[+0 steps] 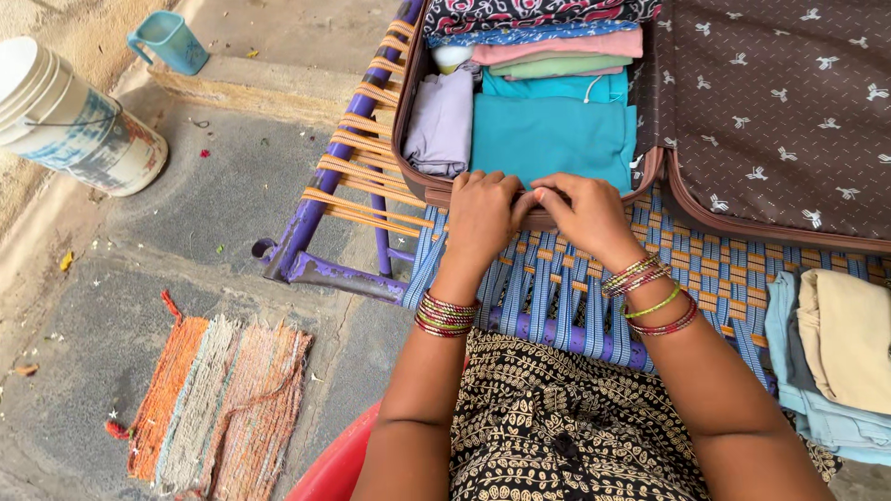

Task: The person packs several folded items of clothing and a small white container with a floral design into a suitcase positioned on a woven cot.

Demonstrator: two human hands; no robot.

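Note:
An open brown suitcase (422, 190) lies on a woven cot (557, 288). It is packed with folded clothes: a teal piece (552, 139) at the front, a grey one (441, 125) to its left, pink and patterned ones behind. My left hand (481, 211) and my right hand (583, 211) rest side by side on the suitcase's near rim, fingers curled and pressing against its edge just below the teal cloth. Both wrists carry bangles. The patterned lid (780, 111) lies open to the right.
Folded cream and light blue clothes (840, 362) lie on the cot at the right. On the ground to the left are a striped mat (218, 404), a white bucket (70, 121) and a teal mug (172, 42). A red seat edge (334, 464) shows below.

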